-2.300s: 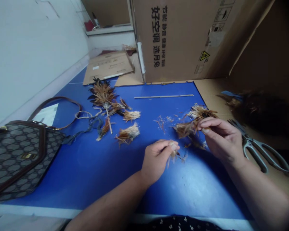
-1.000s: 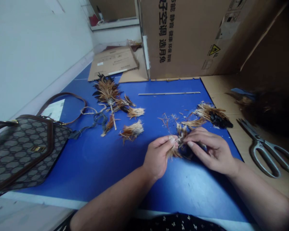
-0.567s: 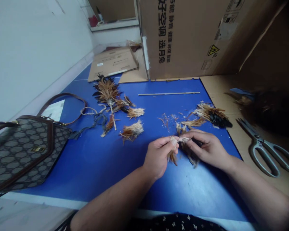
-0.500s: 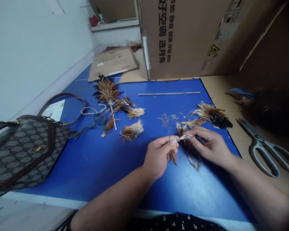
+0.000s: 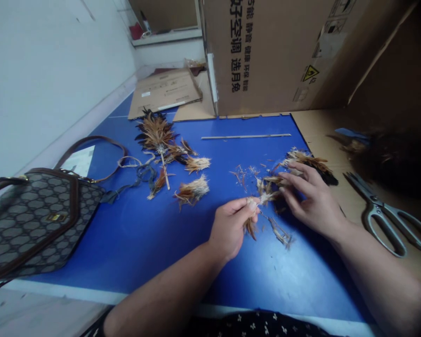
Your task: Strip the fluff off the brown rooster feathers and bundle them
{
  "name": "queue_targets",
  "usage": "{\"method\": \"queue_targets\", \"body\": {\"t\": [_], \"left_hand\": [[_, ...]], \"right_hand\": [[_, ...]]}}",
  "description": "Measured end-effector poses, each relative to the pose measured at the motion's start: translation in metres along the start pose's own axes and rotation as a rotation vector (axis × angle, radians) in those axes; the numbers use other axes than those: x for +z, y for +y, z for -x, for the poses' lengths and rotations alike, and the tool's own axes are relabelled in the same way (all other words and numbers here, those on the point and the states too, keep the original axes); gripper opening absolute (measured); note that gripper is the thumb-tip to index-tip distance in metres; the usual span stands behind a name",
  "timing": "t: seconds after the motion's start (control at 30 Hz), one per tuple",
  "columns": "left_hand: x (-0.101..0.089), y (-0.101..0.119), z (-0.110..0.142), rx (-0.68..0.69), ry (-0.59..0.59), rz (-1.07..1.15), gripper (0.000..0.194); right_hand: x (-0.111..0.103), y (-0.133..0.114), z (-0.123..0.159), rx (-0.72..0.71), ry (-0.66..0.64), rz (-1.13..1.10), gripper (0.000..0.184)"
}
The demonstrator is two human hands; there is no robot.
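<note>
My left hand is closed on a small bunch of brown feathers, pinching its pale quill ends between thumb and fingers. Just to the right, my right hand has its fingers apart, over a loose pile of feathers on the blue table. I cannot tell whether its fingertips touch any feather. Thin wispy feathers trail on the table below. Partly behind my right hand lies a larger bundle of brown and black feathers. Feather scraps are scattered beyond my left hand.
A feather duster with a wooden stick lies at left, near two feather bundles. A patterned handbag stands far left. Scissors lie on cardboard at right. A thin stick and a large cardboard box are at the back.
My right hand came in to pinch and pull pale strands beside the left hand's bunch, then let go and drew back up and right, fingers spreading. My left hand has kept its hold.
</note>
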State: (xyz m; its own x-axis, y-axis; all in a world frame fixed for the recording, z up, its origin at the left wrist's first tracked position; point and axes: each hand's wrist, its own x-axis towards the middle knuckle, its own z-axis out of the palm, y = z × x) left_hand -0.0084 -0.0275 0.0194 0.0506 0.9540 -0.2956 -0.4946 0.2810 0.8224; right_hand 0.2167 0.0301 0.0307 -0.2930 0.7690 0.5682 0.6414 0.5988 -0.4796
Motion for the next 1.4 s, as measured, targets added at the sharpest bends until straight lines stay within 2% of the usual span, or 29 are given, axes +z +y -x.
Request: {"method": "queue_targets", "body": {"t": [0.1, 0.23, 0.43, 0.57, 0.77, 1.03, 1.23, 1.4], "left_hand": [[-0.001, -0.002, 0.000, 0.006, -0.008, -0.014, 0.034], [-0.003, -0.004, 0.001, 0.007, -0.058, -0.064, 0.031], [-0.003, -0.005, 0.003, 0.043, -0.072, -0.126, 0.031], [-0.002, -0.002, 0.005, 0.090, -0.033, -0.207, 0.033], [-0.006, -0.002, 0.005, 0.221, -0.038, -0.371, 0.026], [-0.004, 0.003, 0.005, 0.327, -0.014, -0.412, 0.020], [-0.005, -0.002, 0.003, 0.201, -0.022, -0.340, 0.029], [-0.006, -0.002, 0.004, 0.185, -0.103, -0.336, 0.030]], "right_hand": [[-0.003, -0.017, -0.001, -0.092, -0.083, -0.120, 0.050], [0.002, -0.034, 0.000, -0.136, -0.225, -0.304, 0.042], [0.012, -0.038, 0.004, 0.013, -0.258, -0.481, 0.009], [0.012, -0.042, 0.003, 0.095, -0.282, -0.529, 0.012], [0.017, -0.044, 0.006, 0.155, -0.260, -0.589, 0.012], [0.025, -0.046, 0.008, 0.163, -0.174, -0.663, 0.009], [0.028, -0.048, 0.009, 0.134, -0.107, -0.637, 0.013], [0.024, -0.048, 0.008, 0.072, -0.088, -0.587, 0.013]]}}
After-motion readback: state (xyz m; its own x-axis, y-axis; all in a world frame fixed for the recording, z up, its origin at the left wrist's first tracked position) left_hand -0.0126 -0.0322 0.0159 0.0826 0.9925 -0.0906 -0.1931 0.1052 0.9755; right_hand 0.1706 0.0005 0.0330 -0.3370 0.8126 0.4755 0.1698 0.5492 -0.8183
